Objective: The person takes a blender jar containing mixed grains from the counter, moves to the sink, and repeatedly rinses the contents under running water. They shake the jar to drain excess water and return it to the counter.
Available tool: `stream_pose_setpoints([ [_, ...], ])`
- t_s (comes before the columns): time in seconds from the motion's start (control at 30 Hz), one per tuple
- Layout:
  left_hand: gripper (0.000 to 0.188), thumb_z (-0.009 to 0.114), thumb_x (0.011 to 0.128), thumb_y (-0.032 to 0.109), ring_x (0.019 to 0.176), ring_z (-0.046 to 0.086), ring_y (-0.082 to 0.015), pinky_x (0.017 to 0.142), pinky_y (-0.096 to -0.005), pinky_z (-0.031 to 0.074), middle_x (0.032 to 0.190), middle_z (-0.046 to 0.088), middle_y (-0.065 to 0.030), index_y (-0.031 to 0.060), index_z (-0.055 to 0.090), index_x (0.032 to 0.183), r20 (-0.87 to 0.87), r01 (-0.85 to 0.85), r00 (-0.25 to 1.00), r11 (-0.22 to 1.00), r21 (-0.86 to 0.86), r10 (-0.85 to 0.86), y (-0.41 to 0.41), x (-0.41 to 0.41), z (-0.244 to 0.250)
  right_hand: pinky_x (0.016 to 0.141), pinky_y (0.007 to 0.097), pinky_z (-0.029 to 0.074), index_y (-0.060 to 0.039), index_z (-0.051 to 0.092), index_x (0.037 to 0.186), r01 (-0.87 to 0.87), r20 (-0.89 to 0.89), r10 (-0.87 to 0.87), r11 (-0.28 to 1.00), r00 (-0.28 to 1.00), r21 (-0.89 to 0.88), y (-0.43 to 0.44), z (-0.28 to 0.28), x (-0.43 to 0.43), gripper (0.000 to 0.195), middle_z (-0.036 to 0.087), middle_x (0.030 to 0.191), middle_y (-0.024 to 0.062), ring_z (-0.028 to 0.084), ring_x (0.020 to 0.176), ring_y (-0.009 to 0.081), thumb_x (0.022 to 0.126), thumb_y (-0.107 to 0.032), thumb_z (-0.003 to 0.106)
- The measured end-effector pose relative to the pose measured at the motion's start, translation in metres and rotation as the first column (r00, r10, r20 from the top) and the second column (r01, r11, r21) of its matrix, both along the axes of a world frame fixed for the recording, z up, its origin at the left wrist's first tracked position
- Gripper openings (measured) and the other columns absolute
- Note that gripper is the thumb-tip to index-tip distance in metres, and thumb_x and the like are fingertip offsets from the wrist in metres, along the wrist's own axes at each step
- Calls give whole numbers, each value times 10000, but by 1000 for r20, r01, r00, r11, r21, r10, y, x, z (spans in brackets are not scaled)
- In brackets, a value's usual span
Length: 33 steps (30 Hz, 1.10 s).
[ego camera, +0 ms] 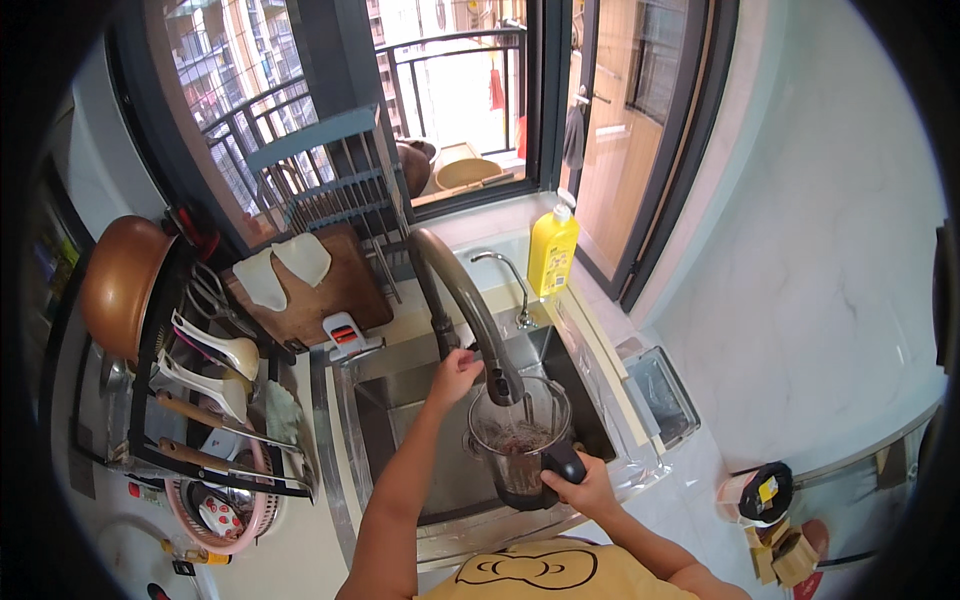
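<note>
My right hand [586, 484] grips the black handle [564, 463] of a clear blender jug [517, 480], holding it upright over the stainless steel sink [427, 480]. Frothy water and some dark bits show inside. Directly above the jug's mouth hangs the spray head [504, 384] of a tall grey faucet [457, 274], with water seeming to run from it. My left hand [455, 377] reaches to the faucet's base, its fingers closed at the lever. The lever itself is mostly hidden by those fingers.
Behind the sink stand a small chrome tap [517, 289] and a yellow pump bottle [553, 251]. At left are a wooden cutting board [345, 277], a utensil rack [139, 427] with ladles, and a pink basket [266, 495]. A lined bin [757, 495] stands at right.
</note>
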State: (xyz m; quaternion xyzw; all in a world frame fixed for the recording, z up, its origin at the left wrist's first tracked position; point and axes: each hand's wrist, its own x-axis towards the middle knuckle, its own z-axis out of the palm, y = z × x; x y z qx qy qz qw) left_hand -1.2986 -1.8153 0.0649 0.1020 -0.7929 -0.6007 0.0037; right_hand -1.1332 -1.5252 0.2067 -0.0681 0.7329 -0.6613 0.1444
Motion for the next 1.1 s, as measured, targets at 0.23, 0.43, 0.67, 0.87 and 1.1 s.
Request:
stream_pose_setpoints([
  [0.23, 874, 701, 754, 35, 1334, 264, -191, 1033, -380, 324, 1448, 272, -35, 129, 187, 1455, -39, 711, 663, 612, 347, -748, -8, 113, 19, 527, 237, 404, -18, 626, 831, -2, -20, 0, 998, 1000, -62, 10, -1, -2, 204, 581, 645, -19, 490, 564, 65, 772, -190, 720],
  [0.43, 1075, 766, 727, 129, 1361, 224, -229, 1084, -429, 219, 1499, 181, -56, 194, -4, 1474, -9, 441, 864, 745, 500, -504, 19, 188, 20, 508, 234, 405, -18, 633, 838, -132, 34, 134, 989, 990, -68, 6, -2, -12, 200, 581, 625, -15, 513, 555, 64, 776, -188, 718],
  [0.67, 1124, 754, 678, -10, 1343, 258, -239, 1065, -418, 267, 1487, 195, -87, 210, -7, 1474, -37, 146, 988, 812, 565, -152, 10, 236, 42, 547, 254, 433, -19, 641, 899, -418, -109, 422, 907, 900, 55, -37, 8, -21, 269, 591, 626, 25, 518, 569, 84, 767, -238, 727],
  [0.87, 1103, 734, 660, -81, 1333, 277, -253, 1059, -409, 279, 1458, 240, -110, 178, 36, 1474, -159, 2, 981, 810, 586, 112, -10, 269, 68, 567, 249, 442, -14, 639, 915, -504, -17, 505, 863, 863, 41, -83, 7, -32, 283, 601, 660, 16, 525, 618, 67, 770, -238, 729],
  [1.1, 1199, 834, 564, -13, 1364, 228, -255, 1079, -386, 255, 1479, 222, -126, 101, 50, 1463, -296, -84, 937, 943, 323, 185, 3, 260, 90, 557, 241, 430, 14, 615, 857, -504, -167, 486, 859, 858, -90, -66, 7, -41, 286, 592, 657, 25, 522, 611, 80, 723, -203, 745],
])
